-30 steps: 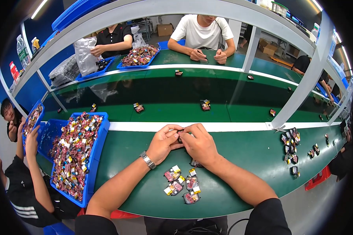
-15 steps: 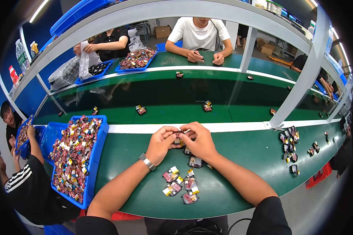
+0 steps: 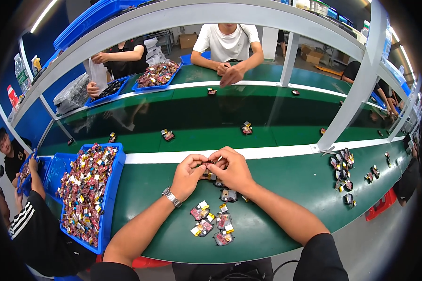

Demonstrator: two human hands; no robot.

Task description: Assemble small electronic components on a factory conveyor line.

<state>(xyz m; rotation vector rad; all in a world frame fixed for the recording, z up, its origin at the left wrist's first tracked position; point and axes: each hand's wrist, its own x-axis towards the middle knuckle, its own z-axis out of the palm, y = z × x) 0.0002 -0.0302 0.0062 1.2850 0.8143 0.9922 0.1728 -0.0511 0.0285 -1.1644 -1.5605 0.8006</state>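
Both of my hands meet at the middle of the green bench, close to its white rail. My left hand [image 3: 186, 179] and my right hand [image 3: 233, 172] pinch a small dark red circuit board [image 3: 208, 164] between thumbs and fingertips. Fingers cover most of it. Partly hidden under my hands lie more small parts. Just below them rests a dark square casing [image 3: 228, 195]. Nearer to me sit several black casings with red boards and white-and-yellow tabs, among them one assembly [image 3: 199, 213] at the left and another assembly [image 3: 224, 238] in front.
A blue tray [image 3: 109, 196] heaped with red boards stands at my left, near a co-worker's arm. Several assemblies [image 3: 343, 164] cluster at the right by a grey post [image 3: 356, 89]. Beyond the white rail [image 3: 159, 158], spaced assemblies lie on a green strip. Co-workers sit opposite.
My view has shifted slightly. My hands stay together on the board, with fingers slightly repositioned. Opposite, the white-shirted person's hand has moved toward the green strip; another co-worker's hand has lowered beside a bag.
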